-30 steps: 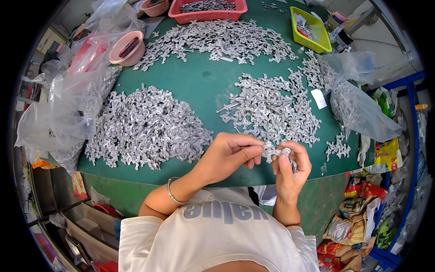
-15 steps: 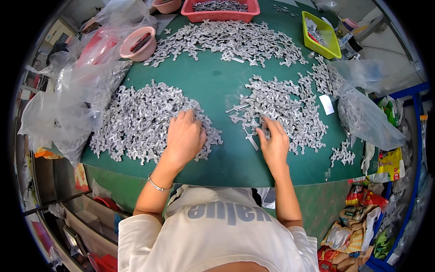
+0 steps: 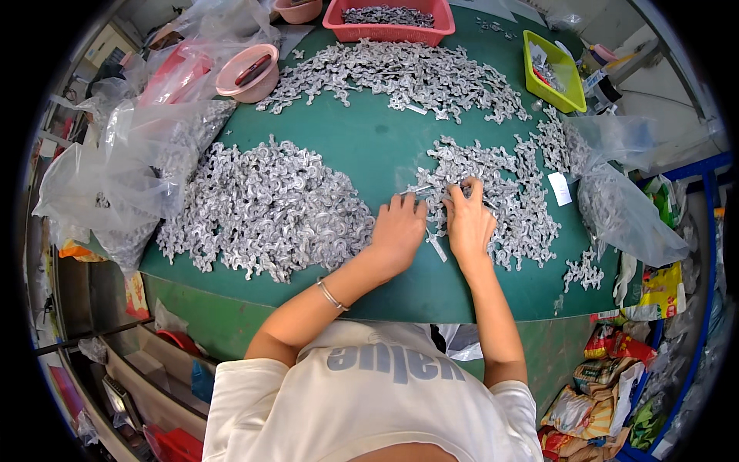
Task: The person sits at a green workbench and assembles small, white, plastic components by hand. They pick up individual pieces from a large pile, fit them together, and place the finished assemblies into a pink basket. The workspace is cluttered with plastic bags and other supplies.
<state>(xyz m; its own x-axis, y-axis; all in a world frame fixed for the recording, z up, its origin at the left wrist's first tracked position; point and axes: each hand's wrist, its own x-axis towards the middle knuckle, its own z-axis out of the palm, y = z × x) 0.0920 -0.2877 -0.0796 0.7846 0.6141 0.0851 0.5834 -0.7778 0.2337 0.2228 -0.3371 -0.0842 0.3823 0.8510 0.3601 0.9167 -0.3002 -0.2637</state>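
Over the green tabletop, my left hand [image 3: 399,229] is beside the near left edge of the right pile of small grey metal parts [image 3: 512,223]. Its fingers are curled downward, and whatever they hold is hidden beneath them. My right hand [image 3: 469,223] is close by, at that pile, with thumb and index finger bent together on a small metal part. By my left fingertips lies a thin metal rod-like piece [image 3: 418,189]. A small flat strip [image 3: 438,248] rests between the hands, nearer me. The larger left pile of the same kind of parts [image 3: 262,208] lies untouched by either hand.
A wide band of metal parts [image 3: 392,77] spreads across the back. Behind it stands a red tray [image 3: 389,33]; a pink bowl [image 3: 248,73] and a yellow-green basket [image 3: 554,73] flank it. Plastic bags [image 3: 108,185] crowd the left edge, another bag [image 3: 627,204] the right. A white label [image 3: 560,189] lies nearby.
My left hand has left the left pile and moved right, to beside my right hand. My right hand has shifted slightly farther away, its thumb and index finger now closer together.
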